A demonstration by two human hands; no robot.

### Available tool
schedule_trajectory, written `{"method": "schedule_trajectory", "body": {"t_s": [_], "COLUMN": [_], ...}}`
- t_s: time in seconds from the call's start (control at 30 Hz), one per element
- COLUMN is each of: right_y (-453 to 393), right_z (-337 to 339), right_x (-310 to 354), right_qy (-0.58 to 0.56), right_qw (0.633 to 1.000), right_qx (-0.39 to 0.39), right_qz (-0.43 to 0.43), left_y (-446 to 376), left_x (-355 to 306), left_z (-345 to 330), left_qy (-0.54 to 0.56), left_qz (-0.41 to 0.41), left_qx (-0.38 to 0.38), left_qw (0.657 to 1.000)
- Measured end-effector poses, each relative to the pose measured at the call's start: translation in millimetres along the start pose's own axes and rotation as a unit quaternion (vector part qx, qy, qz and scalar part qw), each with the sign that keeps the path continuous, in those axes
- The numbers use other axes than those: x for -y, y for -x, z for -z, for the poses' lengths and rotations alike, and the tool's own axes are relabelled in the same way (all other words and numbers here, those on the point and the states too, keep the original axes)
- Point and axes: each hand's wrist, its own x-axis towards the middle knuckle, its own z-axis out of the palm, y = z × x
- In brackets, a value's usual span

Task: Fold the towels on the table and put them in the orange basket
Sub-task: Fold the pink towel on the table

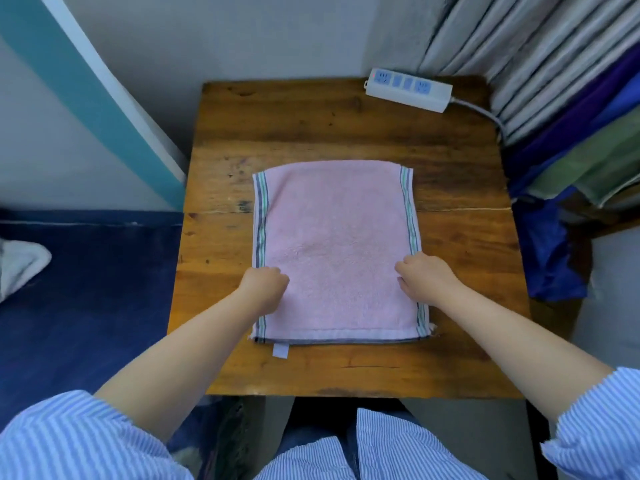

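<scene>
A pink towel (332, 230) with striped side borders lies flat on the wooden table (311, 126), folded double with its layered edges toward me. A white label sticks out at its near left corner. My left hand (265, 284) has its fingers curled on the towel's left border. My right hand (424, 275) has its fingers curled on the right border, at about the same height. Both hands sit in the near half of the towel. No orange basket is in view.
A white power strip (408, 90) with a grey cable lies at the table's far right corner. Folded grey, purple and green fabrics (571, 109) are stacked to the right. Left of the table is a dark blue surface (86, 289) with a white cloth (20, 268).
</scene>
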Motion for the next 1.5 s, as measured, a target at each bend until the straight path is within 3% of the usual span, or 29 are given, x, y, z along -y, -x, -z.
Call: {"method": "schedule_trajectory", "body": {"t_s": [0.27,0.37,0.47,0.67,0.8,0.97,1.03,1.17,1.3,1.37,1.43,1.5], "right_y": [-78.7,-103.7,-128.8,-151.6,-161.0,-162.8,-162.6,-168.4,-172.8,-171.7,-168.9,-167.3], "right_z": [47.2,51.1,51.5,47.8,46.6,37.8,34.6,28.9,33.9,38.0,40.3,39.9], "right_x": [-47.1,-63.3,-75.1,-78.6,-84.4,-96.4,-97.1,-93.4,-86.5,-76.9,-61.8,-39.9], "right_qy": [-0.111,-0.073,-0.099,-0.133,-0.225,-0.421,-0.412,-0.299,-0.298,-0.297,-0.287,-0.274], "right_qw": [0.967,0.964,0.949,0.948,0.924,0.812,0.810,0.862,0.836,0.825,0.835,0.869], "right_qx": [-0.195,-0.204,-0.200,-0.157,-0.171,-0.229,-0.235,-0.239,-0.224,-0.235,-0.260,-0.283], "right_qz": [-0.123,-0.156,-0.220,-0.242,-0.257,-0.334,-0.343,-0.331,-0.403,-0.419,-0.391,-0.300], "left_y": [-76.2,-101.3,-125.2,-148.8,-160.1,-168.0,-171.2,-182.6,-190.3,-189.6,-185.4,-180.4], "left_x": [39.8,51.9,67.3,89.6,93.9,96.0,97.3,103.8,109.6,111.2,106.8,90.1], "left_z": [73.7,82.4,81.6,68.1,69.3,69.4,62.4,57.0,65.8,71.2,73.6,73.5], "left_qy": [0.082,0.069,0.121,0.161,0.318,0.474,0.505,0.579,0.597,0.582,0.495,0.430], "left_qz": [0.132,0.149,0.221,0.290,0.329,0.389,0.400,0.394,0.429,0.444,0.436,0.333], "left_qx": [-0.146,-0.169,-0.184,-0.093,-0.168,-0.228,-0.245,-0.282,-0.264,-0.258,-0.296,-0.343], "left_qw": [0.977,0.972,0.950,0.939,0.873,0.757,0.725,0.656,0.624,0.631,0.691,0.766]}}
